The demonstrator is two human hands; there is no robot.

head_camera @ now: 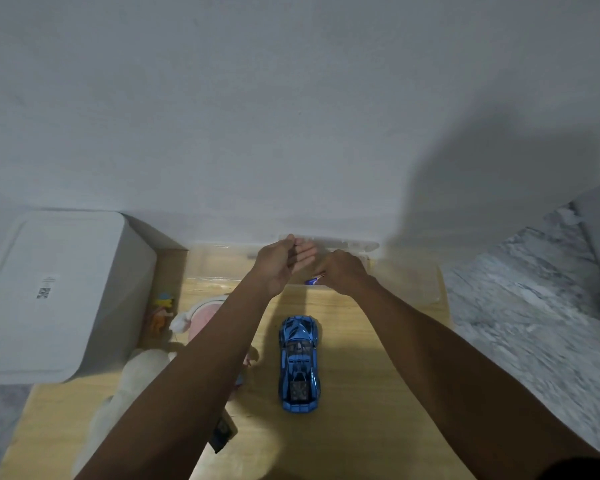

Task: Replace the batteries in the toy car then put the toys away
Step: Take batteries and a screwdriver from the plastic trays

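With the left hand (284,263) cupped loose and the right hand (340,271) apparently pinching a battery (313,280) over the clear box (413,282), a slip could drop it there, far from the car (299,363).

One head-worn view — looking steeply down over the wooden table (361,393), facing a wall, seemingly close.

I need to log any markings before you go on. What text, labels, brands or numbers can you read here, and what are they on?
Nothing is readable.
White bin: a small label with a dark code block and fine print, too small and blurred to read.
Dark tag under the left forearm: markings blurred, unreadable.
Blue car: no lettering shows.
Small item by the right hand: too blurred to tell.
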